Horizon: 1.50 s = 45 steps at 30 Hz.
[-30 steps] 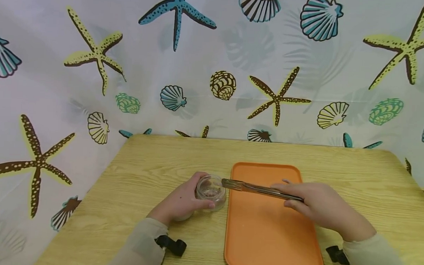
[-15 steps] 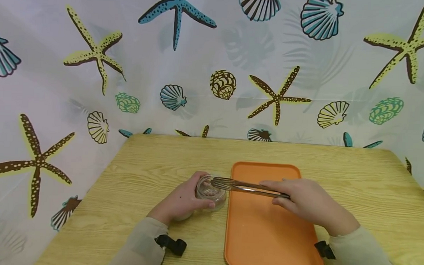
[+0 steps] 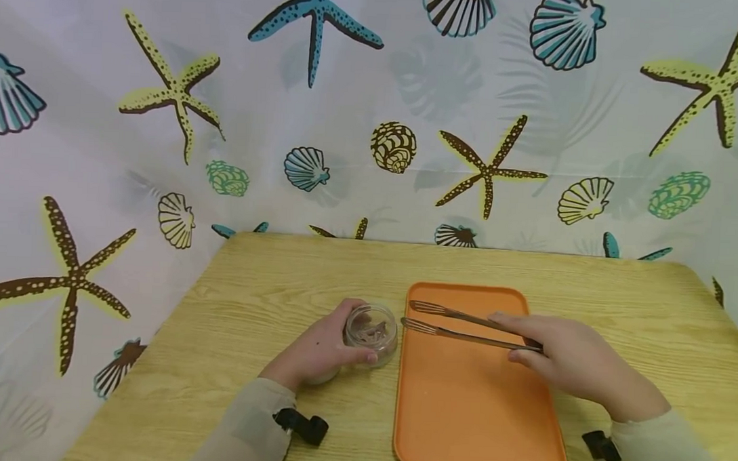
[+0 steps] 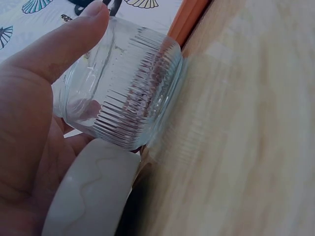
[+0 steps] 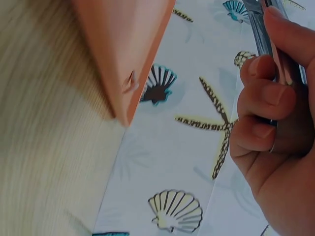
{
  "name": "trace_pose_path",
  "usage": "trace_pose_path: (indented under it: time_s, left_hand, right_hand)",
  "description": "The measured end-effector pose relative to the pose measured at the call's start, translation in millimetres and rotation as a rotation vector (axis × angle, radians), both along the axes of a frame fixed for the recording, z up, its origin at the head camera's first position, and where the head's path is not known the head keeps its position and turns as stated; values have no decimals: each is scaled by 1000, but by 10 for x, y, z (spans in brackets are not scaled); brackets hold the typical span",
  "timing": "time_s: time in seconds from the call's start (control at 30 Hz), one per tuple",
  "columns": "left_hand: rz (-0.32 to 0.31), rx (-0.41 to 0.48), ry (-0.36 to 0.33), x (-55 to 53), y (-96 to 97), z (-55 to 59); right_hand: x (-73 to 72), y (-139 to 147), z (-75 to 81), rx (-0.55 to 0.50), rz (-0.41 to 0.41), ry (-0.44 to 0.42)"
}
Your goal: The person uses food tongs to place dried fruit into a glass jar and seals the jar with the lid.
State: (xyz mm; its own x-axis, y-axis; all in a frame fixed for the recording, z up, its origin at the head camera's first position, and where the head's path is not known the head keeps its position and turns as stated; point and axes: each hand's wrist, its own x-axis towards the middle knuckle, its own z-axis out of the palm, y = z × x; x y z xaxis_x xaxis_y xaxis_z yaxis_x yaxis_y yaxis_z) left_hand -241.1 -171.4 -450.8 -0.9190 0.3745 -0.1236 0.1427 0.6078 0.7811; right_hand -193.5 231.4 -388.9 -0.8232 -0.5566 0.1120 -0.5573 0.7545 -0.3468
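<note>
My left hand (image 3: 325, 344) grips a small clear glass jar (image 3: 390, 350) by its side, upright on the wood-look table. Reddish-brown bits lie inside the jar; the left wrist view shows ribbed glass (image 4: 142, 83) in front of them. Over the orange tray (image 3: 460, 423), my right hand (image 3: 566, 353) holds metal tongs (image 3: 463, 337) near their joined end. The tong arms stand apart with nothing between the slotted tips, which are just right of the jar. In the right wrist view, fingers wrap round the tongs' handle (image 5: 290, 113).
A pale, rounded object (image 4: 93, 187) with a faint wavy line sits close under my left hand. A small brown-and-white item (image 5: 130, 82) shows on the tray in the right wrist view. A curtain (image 3: 349, 87) printed with shells and starfish rises behind the table (image 3: 270, 268).
The tongs first reached left over the jar's mouth with their tips together; now they have drawn back right over the tray and spread. My left hand stays on the jar.
</note>
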Motion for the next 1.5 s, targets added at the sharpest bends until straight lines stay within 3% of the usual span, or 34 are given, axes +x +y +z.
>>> trace_pose_path:
  time_s: [0.33, 0.63, 1.1, 1.5]
  left_hand:
    - [-12, 12, 5, 4, 5, 15]
    - [-12, 9, 3, -1, -11, 0]
    - [-16, -1, 17, 5, -8, 3]
    - [-24, 1, 16, -1, -16, -1]
  right_hand:
    - [107, 548, -94, 41, -123, -13]
    - [192, 800, -118, 75, -221, -35]
    - [153, 970, -299, 150, -279, -103]
    - [132, 959, -318, 136, -266, -97]
